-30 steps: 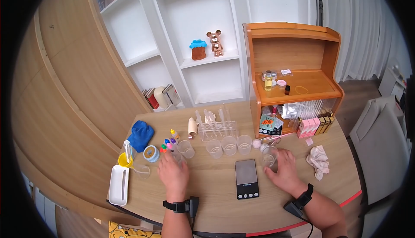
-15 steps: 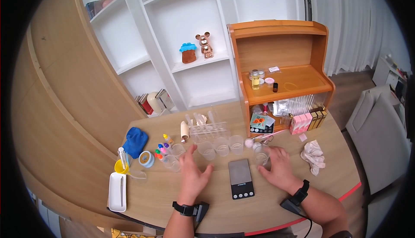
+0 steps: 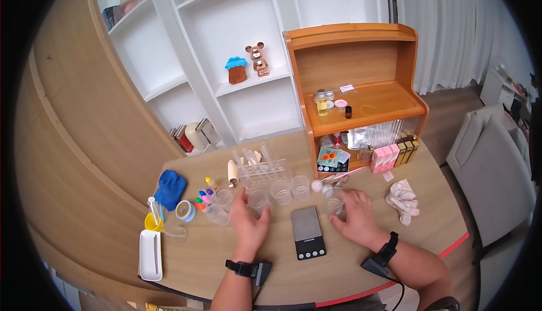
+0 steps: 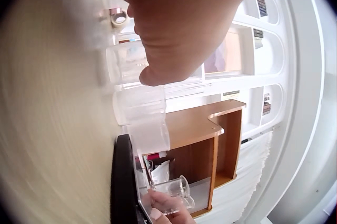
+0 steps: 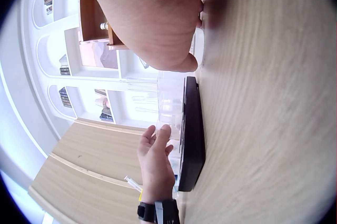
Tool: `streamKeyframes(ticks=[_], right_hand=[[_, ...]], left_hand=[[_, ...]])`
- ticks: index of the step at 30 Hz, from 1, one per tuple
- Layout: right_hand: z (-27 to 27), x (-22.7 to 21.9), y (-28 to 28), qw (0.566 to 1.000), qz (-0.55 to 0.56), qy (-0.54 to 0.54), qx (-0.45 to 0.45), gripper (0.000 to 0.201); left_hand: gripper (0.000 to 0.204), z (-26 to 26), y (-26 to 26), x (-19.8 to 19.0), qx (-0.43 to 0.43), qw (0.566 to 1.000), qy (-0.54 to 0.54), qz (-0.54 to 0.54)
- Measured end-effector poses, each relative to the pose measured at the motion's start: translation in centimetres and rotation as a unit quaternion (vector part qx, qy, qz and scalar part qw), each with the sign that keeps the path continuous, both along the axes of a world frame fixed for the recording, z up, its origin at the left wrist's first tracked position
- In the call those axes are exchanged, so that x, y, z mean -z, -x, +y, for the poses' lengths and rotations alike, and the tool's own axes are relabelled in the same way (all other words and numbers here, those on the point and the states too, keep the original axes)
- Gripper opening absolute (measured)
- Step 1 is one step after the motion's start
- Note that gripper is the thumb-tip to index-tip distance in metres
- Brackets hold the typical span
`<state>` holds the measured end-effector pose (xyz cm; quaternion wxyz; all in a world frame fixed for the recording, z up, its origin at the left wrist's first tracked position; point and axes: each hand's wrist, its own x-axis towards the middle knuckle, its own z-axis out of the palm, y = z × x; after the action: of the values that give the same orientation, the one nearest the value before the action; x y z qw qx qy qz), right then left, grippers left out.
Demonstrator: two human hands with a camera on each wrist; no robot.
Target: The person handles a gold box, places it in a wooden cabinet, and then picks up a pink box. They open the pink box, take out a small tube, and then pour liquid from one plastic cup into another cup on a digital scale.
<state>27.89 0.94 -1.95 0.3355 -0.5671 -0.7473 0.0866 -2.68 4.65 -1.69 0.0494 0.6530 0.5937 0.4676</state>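
Note:
Between the thumb and fingers of my left hand (image 3: 250, 227) stands a clear plastic cup (image 3: 259, 200), the leftmost of three in a row; in the left wrist view the thumb lies against a cup (image 4: 126, 64). My right hand (image 3: 359, 219) has its fingers and thumb curled round another clear cup (image 3: 334, 204), right of the black scale (image 3: 308, 233). Two more cups, one (image 3: 280, 192) and another (image 3: 300, 188), stand between the hands. The scale's plate carries nothing.
Behind the cups is a test tube rack (image 3: 262, 172). Small dropper bottles (image 3: 206, 196), a blue cloth (image 3: 171, 189), a tape roll (image 3: 185, 210) and a white tray (image 3: 150, 254) lie left. A crumpled cloth (image 3: 403, 201) and a wooden shelf (image 3: 361, 120) are at the right.
My left hand has moved right, from the cups by the dropper bottles to the leftmost cup of the row. My right hand stays round its cup. The view has shifted.

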Motion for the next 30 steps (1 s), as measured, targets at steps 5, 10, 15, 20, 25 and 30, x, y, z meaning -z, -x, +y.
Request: streamKeyframes(ticks=[5,10,15,20,25,30], right_hand=[[-0.1,0.4,0.1,1.0,0.01,-0.014,0.004,0.067],[0.0,-0.1,0.1,1.0,-0.005,0.003,0.001,0.068],[-0.1,0.1,0.2,1.0,0.003,0.001,0.001,0.068],[0.0,0.4,0.1,1.0,0.007,-0.013,-0.001,0.068],[-0.1,-0.3,0.1,1.0,0.008,-0.004,-0.004,0.068],[-0.1,-0.2,0.2,1.0,0.003,0.0,0.0,0.068]], left_hand=[[0.083,-3.4,-0.6,-3.8,0.057,0.997,0.032,-0.044],[0.082,-4.3,-2.8,-3.2,0.167,0.983,0.046,-0.057],[0.087,-4.5,-3.8,-2.3,0.232,0.968,0.093,0.007],[0.107,-4.5,-3.0,-2.8,0.277,0.954,0.117,0.004],[0.132,-5.0,-1.5,-4.1,0.321,0.922,0.201,0.079],[0.137,-5.5,-1.8,-4.5,0.299,0.906,0.27,0.13]])
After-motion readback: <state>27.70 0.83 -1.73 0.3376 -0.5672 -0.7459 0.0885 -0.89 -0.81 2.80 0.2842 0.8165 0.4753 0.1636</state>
